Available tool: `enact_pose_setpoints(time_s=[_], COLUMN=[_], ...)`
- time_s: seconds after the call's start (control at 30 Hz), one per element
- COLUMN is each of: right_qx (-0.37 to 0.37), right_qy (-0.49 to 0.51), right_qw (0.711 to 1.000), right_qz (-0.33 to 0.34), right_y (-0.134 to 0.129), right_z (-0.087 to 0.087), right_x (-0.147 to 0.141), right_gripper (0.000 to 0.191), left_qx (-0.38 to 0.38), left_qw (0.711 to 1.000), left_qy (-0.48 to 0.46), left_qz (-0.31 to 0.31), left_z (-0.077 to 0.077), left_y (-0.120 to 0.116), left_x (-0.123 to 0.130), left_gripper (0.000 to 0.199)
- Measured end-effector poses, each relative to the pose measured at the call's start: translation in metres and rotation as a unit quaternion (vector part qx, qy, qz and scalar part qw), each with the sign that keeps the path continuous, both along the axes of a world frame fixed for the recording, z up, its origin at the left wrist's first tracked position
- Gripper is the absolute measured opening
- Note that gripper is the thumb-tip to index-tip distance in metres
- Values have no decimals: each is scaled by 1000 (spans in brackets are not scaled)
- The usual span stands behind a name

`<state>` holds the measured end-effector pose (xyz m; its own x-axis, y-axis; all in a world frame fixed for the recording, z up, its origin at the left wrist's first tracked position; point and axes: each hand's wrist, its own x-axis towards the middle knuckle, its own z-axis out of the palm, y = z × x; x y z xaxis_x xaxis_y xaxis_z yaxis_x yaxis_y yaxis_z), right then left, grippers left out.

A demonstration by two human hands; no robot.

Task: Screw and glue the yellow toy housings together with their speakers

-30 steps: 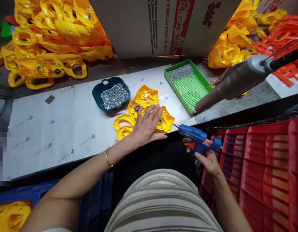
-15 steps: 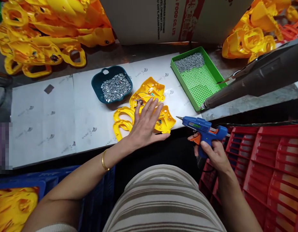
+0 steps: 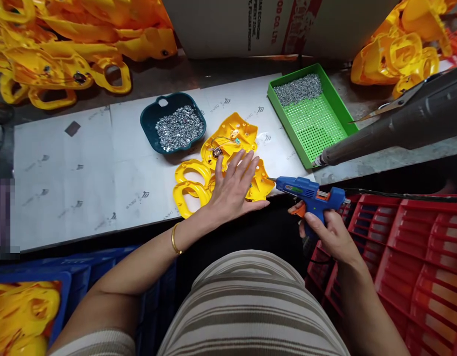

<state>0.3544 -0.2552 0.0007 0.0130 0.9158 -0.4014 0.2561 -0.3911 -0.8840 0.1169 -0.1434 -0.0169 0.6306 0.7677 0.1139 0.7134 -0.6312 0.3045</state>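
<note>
Two yellow plastic shell halves lie on the white-covered table. The upper shell [image 3: 233, 129] shows its inside, with thin wires and a small round part. The lower shell [image 3: 263, 185] is partly hidden under my left hand [image 3: 233, 190], whose fingers are spread over it; whether it touches is hard to tell. My right hand [image 3: 330, 230] is wrapped round the handle of a blue glue gun [image 3: 300, 188], fingers at its orange trigger. The gun's nozzle points left, close to the lower shell's right edge.
A dark teal tray [image 3: 148, 131] of small metal parts stands left of the shells, a green basket [image 3: 291, 136] of screws to the right. A grey tube [image 3: 391, 118] slants in from the right. Red crates [image 3: 402, 237] and yellow parts [image 3: 61, 59] surround the table.
The glue gun has come nearer to the lower shell in my right hand. My left hand has shifted slightly right, still spread. The view has moved a little.
</note>
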Motion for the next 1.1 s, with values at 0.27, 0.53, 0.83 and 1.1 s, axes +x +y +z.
enact_pose_setpoints(time_s=[0.27, 0.53, 0.83, 1.1], right_qx=[18, 46, 41, 43], right_qy=[-43, -94, -103, -146], right_qw=[999, 995, 994, 988], right_qz=[-17, -9, -7, 15], right_y=[2, 4, 1, -1], right_z=[11, 16, 12, 13], right_x=[-4, -7, -3, 0], right_gripper=[45, 43, 39, 37], left_qx=[-1, -1, -12, -17], left_qw=[1000, 1000, 1000, 999], left_qy=[18, 23, 26, 25], left_qz=[3, 6, 8, 12], left_z=[3, 4, 9, 8], left_y=[0, 0, 0, 0], left_x=[3, 5, 7, 7], left_gripper=[96, 96, 93, 94])
